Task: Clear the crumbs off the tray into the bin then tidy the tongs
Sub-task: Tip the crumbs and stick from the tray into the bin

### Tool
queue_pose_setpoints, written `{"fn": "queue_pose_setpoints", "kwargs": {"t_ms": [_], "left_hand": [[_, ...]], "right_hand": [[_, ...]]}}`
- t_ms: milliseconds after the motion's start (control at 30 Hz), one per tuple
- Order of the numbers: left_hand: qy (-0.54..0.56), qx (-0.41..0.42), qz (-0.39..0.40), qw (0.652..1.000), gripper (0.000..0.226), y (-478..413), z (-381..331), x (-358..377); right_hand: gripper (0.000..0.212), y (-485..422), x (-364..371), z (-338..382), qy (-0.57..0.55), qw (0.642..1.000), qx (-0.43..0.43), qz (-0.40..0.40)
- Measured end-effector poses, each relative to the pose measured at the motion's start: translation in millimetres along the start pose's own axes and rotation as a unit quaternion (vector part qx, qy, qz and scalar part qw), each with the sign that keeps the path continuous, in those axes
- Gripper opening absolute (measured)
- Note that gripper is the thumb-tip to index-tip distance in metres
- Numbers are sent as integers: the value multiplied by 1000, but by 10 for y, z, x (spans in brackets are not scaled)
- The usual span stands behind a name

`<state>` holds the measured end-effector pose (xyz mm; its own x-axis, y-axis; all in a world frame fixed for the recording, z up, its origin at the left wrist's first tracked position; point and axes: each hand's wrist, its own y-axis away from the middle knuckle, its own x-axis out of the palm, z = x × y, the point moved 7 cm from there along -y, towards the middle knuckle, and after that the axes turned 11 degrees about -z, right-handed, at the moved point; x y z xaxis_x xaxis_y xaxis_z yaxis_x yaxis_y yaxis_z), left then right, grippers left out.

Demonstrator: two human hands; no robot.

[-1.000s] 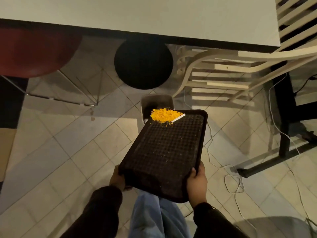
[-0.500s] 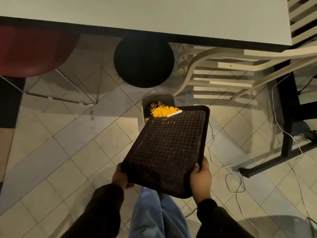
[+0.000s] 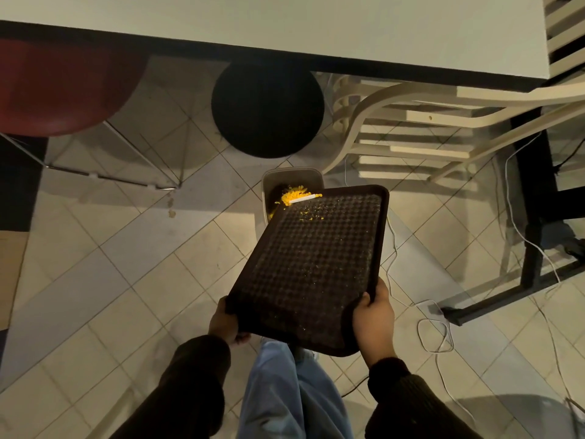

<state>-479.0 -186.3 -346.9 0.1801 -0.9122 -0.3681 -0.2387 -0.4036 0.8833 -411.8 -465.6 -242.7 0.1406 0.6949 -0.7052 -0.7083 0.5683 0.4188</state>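
Two hands hold one dark tray (image 3: 310, 264) tilted over a single small bin (image 3: 292, 175) on the tiled floor. The left hand (image 3: 224, 324) curls round the tray's near-left corner and the right hand (image 3: 376, 321) wraps its near-right edge. One heap of yellow crumbs (image 3: 292, 195) and one white stick (image 3: 302, 199) lie at the tray's far corner, over the bin's mouth, whose nearer part the tray hides. Beyond the bin, a black round disc (image 3: 267, 109) sits under a white table (image 3: 285, 23). One red chair (image 3: 60, 87) stands far left of the bin and one cream slatted chair (image 3: 411, 122) just right of it.
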Motion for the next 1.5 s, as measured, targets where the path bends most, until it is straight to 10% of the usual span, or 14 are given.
{"fn": "queue_pose_setpoints", "kwargs": {"t_ms": [1200,1500], "left_hand": [[30,18,-87,996,51,-423,-228,-568],[42,33,-73,996,32,-330,-280,-394]], "right_hand": [[48,227,554,-31,-86,976,175,100],[37,-59,399,382,-42,996,63,46]]}}
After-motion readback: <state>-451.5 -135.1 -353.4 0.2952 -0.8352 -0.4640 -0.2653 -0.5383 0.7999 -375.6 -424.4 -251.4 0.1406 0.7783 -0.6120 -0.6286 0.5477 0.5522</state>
